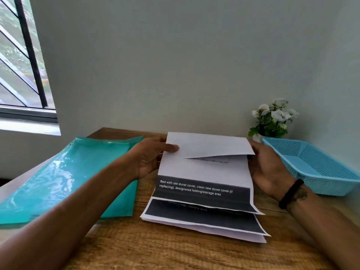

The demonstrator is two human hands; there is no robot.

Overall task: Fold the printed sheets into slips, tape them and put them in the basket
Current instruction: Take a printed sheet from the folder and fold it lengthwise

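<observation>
Nearest the camera, at 6 o'clock: bare wooden table (175, 254), grain running across. Just beyond, a stack of white printed sheets with dark grey bands (204, 221) lies flat. The top white sheet (204, 170) is lifted at its far end, its upper edge turned over toward the person, likely the first fold of a slip. Left hand (150, 156) pinches the folded flap's left corner, thumb on top. Right hand (268, 168) holds the sheet's right edge; its fingertips are hidden behind paper, so cannot tell their spread. Light blue perforated plastic basket (315, 168) waits at 3 o'clock, within easy reach. Glossy teal plastic folder (68, 180) at 9 o'clock. No tape visible.
</observation>
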